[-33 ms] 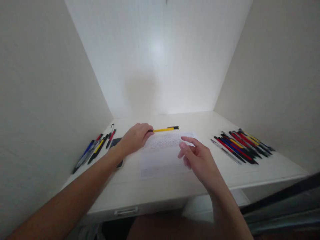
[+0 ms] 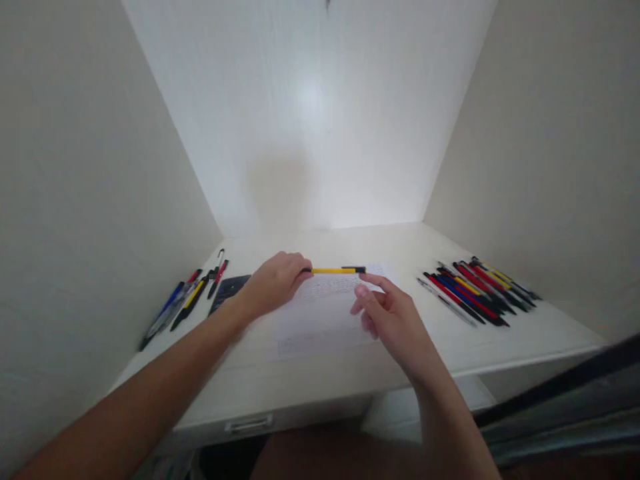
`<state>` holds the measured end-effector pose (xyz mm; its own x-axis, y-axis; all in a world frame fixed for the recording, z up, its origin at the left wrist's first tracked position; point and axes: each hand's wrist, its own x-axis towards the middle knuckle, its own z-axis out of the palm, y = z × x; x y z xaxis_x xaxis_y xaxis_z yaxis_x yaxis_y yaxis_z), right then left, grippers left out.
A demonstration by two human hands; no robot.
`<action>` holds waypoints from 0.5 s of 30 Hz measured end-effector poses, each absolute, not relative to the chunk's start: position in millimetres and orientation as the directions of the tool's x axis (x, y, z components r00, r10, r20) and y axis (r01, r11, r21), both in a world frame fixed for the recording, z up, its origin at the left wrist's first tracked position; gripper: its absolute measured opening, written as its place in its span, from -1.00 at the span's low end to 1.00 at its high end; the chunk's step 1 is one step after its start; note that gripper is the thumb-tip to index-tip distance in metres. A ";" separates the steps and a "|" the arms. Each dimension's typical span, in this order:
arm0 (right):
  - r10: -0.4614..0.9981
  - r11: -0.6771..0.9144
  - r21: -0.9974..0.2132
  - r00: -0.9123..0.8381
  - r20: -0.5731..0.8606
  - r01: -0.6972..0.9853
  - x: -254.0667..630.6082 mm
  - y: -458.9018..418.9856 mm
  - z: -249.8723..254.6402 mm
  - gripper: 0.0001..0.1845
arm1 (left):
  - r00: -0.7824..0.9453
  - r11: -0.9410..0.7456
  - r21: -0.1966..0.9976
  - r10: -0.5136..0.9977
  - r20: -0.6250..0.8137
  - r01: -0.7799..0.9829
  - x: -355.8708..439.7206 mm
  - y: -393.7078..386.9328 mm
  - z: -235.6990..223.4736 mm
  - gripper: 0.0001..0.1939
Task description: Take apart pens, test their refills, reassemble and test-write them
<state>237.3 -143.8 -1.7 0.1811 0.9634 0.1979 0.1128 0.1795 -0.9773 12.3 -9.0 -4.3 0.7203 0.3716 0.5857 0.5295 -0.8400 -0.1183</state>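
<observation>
My left hand is closed on one end of a yellow pen with black ends. The pen lies level across the top of a written sheet of paper, its clip end pointing right. My right hand holds nothing, its fingers loosely curled and apart over the sheet's right side. Its index fingertip is right by the pen's black end; whether it touches, I cannot tell. Partly behind my left wrist lies a dark, flat, phone-like rectangle.
Several pens in red, blue, black and yellow lie side by side on the right of the white desk. A smaller group of pens lies along the left wall. White panels enclose the desk at the back and sides. A drawer handle shows below the front edge.
The yellow pen has shifted right and slightly nearer with my left hand, bringing its black end to my right index finger. The view has tilted a little, and more of the dark rectangle shows.
</observation>
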 end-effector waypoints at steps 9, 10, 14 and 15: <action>0.937 0.212 -0.951 0.324 0.132 -0.225 247.3 -134.7 -18.6 -0.53 | 0.735 -0.878 0.028 0.417 0.535 0.478 57.9 -59.2 -35.6 -0.73; 0.944 0.201 -0.946 0.308 0.118 -0.254 244.8 -133.2 -19.1 -0.51 | 0.750 -0.882 0.027 0.416 0.514 0.471 57.8 -59.2 -36.2 -0.72; 0.939 0.217 -0.910 0.329 0.096 -0.353 235.7 -126.4 -16.7 -0.54 | 0.774 -0.881 0.010 0.422 0.471 0.473 53.1 -50.7 -34.2 -0.63; 0.924 0.244 -0.898 0.368 0.102 -0.365 237.1 -125.0 -15.4 -0.55 | 0.765 -0.874 0.023 0.437 0.474 0.485 50.9 -47.3 -33.2 -0.61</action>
<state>237.1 -125.0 -15.4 0.3680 0.9242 0.1018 -0.3652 0.2444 -0.8983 50.9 -47.3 -33.2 0.7647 0.4371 0.4735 0.4853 -0.8740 0.0232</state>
